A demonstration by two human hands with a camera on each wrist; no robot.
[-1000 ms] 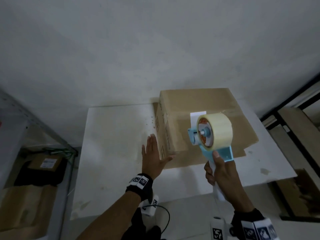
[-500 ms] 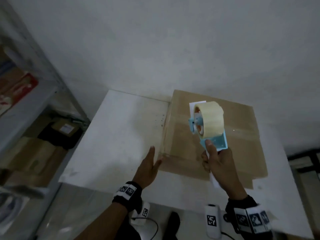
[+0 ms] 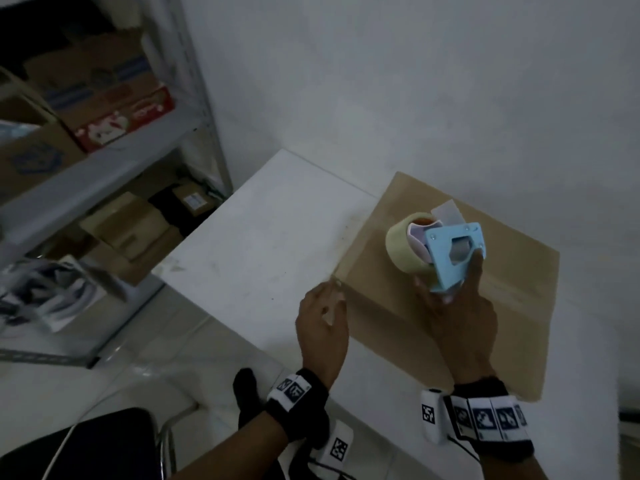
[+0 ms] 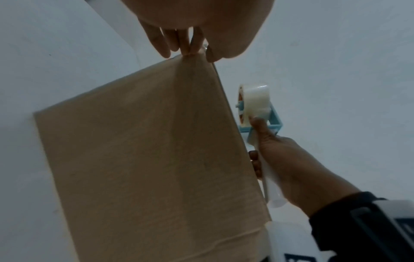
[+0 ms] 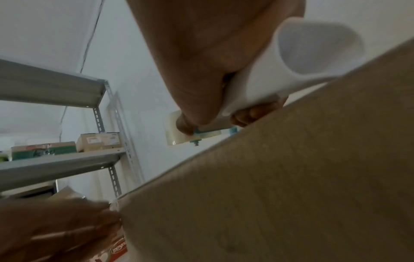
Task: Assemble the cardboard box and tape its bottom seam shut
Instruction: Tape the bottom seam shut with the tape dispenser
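The brown cardboard box (image 3: 526, 278) stands on the white table (image 3: 259, 244), against the wall. My right hand (image 3: 457, 317) grips the white handle of a blue tape dispenser (image 3: 450, 251) and holds it just above the box top; its roll of clear tape (image 3: 401, 247) points left. My left hand (image 3: 323, 317) is at the box's near left corner. In the left wrist view its fingertips (image 4: 188, 49) and thumb pinch that corner of the box (image 4: 145, 150). The right wrist view shows the dispenser handle (image 5: 280, 74) close over the box (image 5: 291, 177).
A grey metal shelf rack (image 3: 104, 161) stacked with cartons stands left of the table. A black chair (image 3: 86, 445) is at the lower left. The white wall runs close behind the table.
My left hand went from lying flat against the box's side to pinching its near corner. The right hand turned the dispenser so its blue frame faces up. The head view swung left.
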